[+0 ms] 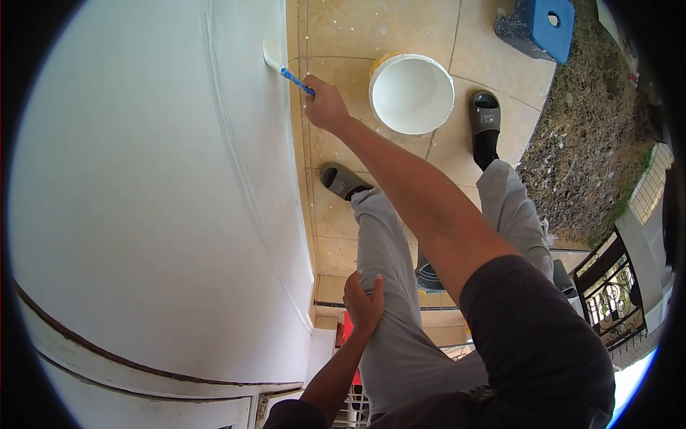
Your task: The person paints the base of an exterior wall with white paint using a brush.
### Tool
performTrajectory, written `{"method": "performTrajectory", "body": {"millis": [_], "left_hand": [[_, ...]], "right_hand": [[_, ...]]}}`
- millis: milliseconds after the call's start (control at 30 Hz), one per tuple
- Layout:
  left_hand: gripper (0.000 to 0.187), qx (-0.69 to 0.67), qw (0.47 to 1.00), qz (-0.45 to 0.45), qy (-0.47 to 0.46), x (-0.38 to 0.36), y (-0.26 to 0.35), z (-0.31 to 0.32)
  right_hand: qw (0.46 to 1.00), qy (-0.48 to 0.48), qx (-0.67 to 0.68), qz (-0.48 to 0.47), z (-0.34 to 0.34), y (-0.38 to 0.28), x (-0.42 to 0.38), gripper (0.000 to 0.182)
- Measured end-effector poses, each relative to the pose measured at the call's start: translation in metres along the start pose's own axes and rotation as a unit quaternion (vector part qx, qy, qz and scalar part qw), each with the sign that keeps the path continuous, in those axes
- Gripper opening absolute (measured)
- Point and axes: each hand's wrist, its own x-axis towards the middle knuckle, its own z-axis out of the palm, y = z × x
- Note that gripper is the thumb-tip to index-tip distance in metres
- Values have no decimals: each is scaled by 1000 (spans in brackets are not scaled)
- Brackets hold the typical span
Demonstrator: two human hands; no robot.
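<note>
My right hand [327, 104] is closed around the blue handle of a paintbrush [289, 73]. The brush's pale bristles rest against the white wall [143, 179], low down near where it meets the floor. To the right of that hand stands a round bucket [412, 94], white inside, with yellow showing on its outer side. My left hand [364, 302] lies on my grey trouser leg [386, 243] near the knee, its thumb apart from the fingers and nothing held in it.
Beige floor tiles [343, 32] speckled with white spots run along the wall. A blue plastic stool [543, 28] stands at the tile edge, beside rough grassy ground [572, 157]. My feet, in grey slides [343, 180], are placed apart near the bucket. A dark metal gate [611, 289] is at the right.
</note>
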Motion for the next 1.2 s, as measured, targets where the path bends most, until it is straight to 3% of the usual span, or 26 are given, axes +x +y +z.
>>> {"method": "performTrajectory", "body": {"millis": [133, 267, 400, 533, 733, 933, 1200], "left_hand": [[56, 11, 1000, -1, -3, 1, 1, 0], [55, 6, 1000, -2, 1, 1, 3, -1], [56, 14, 1000, -5, -5, 1, 4, -2], [56, 28, 1000, 1, 3, -2, 4, 2], [56, 17, 1000, 12, 5, -5, 1, 9], [56, -2, 1000, 6, 10, -9, 0, 10], [56, -14, 1000, 14, 15, -9, -3, 14]], "right_hand": [[992, -106, -68, 12, -8, 9, -63, 14], [966, -165, -195, -24, -83, -14, -101, 17], [978, -47, -196, -59, -184, -35, -136, 15], [949, -52, -307, 50, -245, -30, -126, 16], [870, -63, -471, 133, -203, 49, -52, 21], [881, -29, -431, 194, -186, 67, -31, 22], [921, -5, -374, 108, -251, 52, -96, 24]]}}
